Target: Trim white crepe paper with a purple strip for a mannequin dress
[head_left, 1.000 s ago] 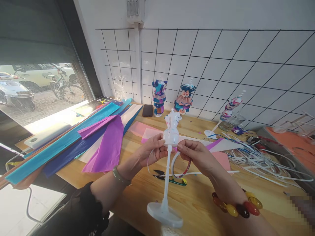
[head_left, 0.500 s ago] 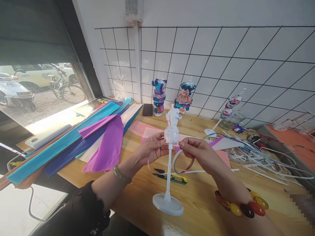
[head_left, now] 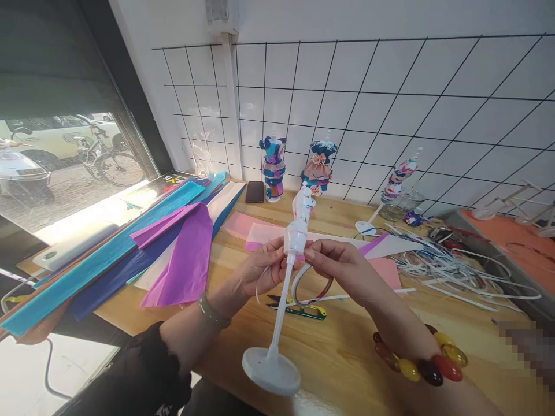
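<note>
A small white mannequin stand (head_left: 297, 226) with a thin pole and round base (head_left: 271, 371) is held up over the wooden table (head_left: 347, 358), tilted with its base toward me. My left hand (head_left: 264, 267) pinches the torso's lower edge from the left. My right hand (head_left: 336, 264) pinches it from the right and holds a roll of white tape (head_left: 313, 284) that hangs below the fingers. A thin white strip (head_left: 259, 286) curls down from my left hand.
Sheets of purple, blue and teal paper (head_left: 173, 254) lie at the left. Small snips (head_left: 299, 309) rest under my hands. Two dressed mannequins (head_left: 273, 167) and a phone (head_left: 254, 192) stand by the tiled wall. White strip scraps (head_left: 455, 271) pile at the right.
The mannequin has turned sideways and tilted, its base swinging left and toward me. Both hands keep their pinch on the torso's lower edge.
</note>
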Motion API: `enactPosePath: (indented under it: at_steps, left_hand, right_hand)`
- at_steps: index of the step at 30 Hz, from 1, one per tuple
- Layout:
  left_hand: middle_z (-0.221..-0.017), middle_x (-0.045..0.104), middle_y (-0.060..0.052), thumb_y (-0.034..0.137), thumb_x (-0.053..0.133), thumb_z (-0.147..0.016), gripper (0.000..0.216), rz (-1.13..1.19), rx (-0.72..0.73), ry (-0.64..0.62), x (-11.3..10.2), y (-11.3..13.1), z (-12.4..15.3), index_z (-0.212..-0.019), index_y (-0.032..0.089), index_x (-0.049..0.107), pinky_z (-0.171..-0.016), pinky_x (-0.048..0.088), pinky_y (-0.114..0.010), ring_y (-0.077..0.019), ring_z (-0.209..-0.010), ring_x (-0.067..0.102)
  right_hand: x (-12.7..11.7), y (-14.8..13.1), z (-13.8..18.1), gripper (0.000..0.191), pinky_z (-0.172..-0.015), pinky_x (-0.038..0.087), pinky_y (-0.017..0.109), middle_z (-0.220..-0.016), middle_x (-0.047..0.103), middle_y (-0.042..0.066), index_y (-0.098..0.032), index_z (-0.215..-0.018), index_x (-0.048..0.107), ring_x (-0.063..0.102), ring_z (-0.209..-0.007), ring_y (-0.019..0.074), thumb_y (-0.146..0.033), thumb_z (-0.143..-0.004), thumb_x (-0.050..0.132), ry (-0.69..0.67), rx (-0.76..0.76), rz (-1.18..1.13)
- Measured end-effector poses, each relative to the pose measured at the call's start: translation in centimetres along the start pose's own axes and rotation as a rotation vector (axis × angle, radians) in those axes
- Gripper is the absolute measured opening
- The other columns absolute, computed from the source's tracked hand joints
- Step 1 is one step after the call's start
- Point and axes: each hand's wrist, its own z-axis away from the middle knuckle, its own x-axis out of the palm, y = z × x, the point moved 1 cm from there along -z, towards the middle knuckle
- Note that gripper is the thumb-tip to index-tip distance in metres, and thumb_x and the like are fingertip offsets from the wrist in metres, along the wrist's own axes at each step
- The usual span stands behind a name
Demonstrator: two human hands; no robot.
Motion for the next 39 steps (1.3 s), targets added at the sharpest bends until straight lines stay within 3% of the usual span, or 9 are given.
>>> enactPosePath:
  at_steps: [9,17,23,29,33,36,39]
  left_hand:
    - [-0.086,0.066,-0.005,0.017,0.07,-0.071,0.046,0.06,-0.05,0.003,0.7,0.1,0.2,-0.114,0.011,0.056,-0.067,0.053,-0.014,-0.0095,-0.07,0.065]
    - [-0.082,0.066,-0.005,0.017,0.065,-0.076,0.047,0.061,-0.108,0.028,0.8,-0.1,0.4,-0.12,0.013,0.053,-0.064,0.052,-0.013,-0.0092,-0.069,0.064]
    - [-0.081,0.066,-0.005,0.019,0.066,-0.075,0.052,0.06,-0.08,-0.033,0.1,-0.7,0.4,-0.124,0.013,0.051,-0.065,0.052,-0.014,-0.009,-0.069,0.063]
    - [-0.078,0.066,-0.004,0.018,0.071,-0.07,0.049,0.041,-0.07,-0.022,0.9,-0.5,0.4,-0.116,0.011,0.056,-0.064,0.052,-0.013,-0.0089,-0.066,0.065]
    - [-0.076,0.067,-0.003,0.018,0.074,-0.067,0.046,0.046,-0.072,-0.031,0.9,-0.5,0.2,-0.11,0.013,0.059,-0.059,0.051,-0.012,-0.0093,-0.063,0.065]
    - [-0.071,0.065,-0.003,0.02,0.074,-0.068,0.038,-0.027,-0.079,0.038,0.4,-0.7,-0.1,-0.103,0.012,0.062,-0.056,0.05,-0.013,-0.0084,-0.06,0.063]
    - [-0.065,0.06,-0.001,0.027,0.076,-0.066,0.035,-0.144,-0.068,0.11,0.2,-0.7,-0.3,-0.094,0.012,0.063,-0.05,0.046,-0.013,-0.0065,-0.054,0.058]
  right_hand:
    - [1.0,-0.9,0.2,0.031,-0.047,0.015,0.025,-0.057,0.037,-0.005,-0.016,-0.065,0.057,0.023,-0.05,0.006,-0.044,-0.077,0.06,-0.001,-0.034,-0.057]
    - [0.9,0.3,0.1,0.032,-0.046,0.011,0.026,-0.061,0.047,-0.003,-0.013,-0.068,0.064,0.024,-0.047,0.0037,-0.045,-0.074,0.064,-0.042,0.083,-0.213]
    - [0.9,0.5,-0.1,0.037,-0.045,0.007,0.025,-0.049,0.031,-0.008,-0.013,-0.064,0.061,0.019,-0.043,0.0031,-0.049,-0.069,0.067,-0.072,0.161,-0.27]
    - [0.9,1.3,-0.3,0.037,-0.044,0.008,0.024,-0.051,0.029,-0.008,-0.013,-0.072,0.062,0.015,-0.043,0.0028,-0.05,-0.074,0.063,-0.18,0.16,-0.325]
    - [1.0,2.0,-0.6,0.033,-0.042,0.009,0.022,-0.056,0.044,-0.005,-0.015,-0.077,0.063,0.018,-0.042,0.0013,-0.047,-0.07,0.068,-0.165,0.14,-0.383]
    - [0.9,2.4,-0.7,0.032,-0.041,0.009,0.022,-0.063,0.052,-0.002,-0.015,-0.079,0.064,0.018,-0.042,0.0006,-0.045,-0.068,0.07,-0.13,0.128,-0.414]
    - [0.6,2.6,-0.7,0.031,-0.042,0.009,0.022,-0.057,0.046,-0.004,-0.014,-0.076,0.065,0.017,-0.042,0.0006,-0.044,-0.069,0.07,-0.12,0.147,-0.423]
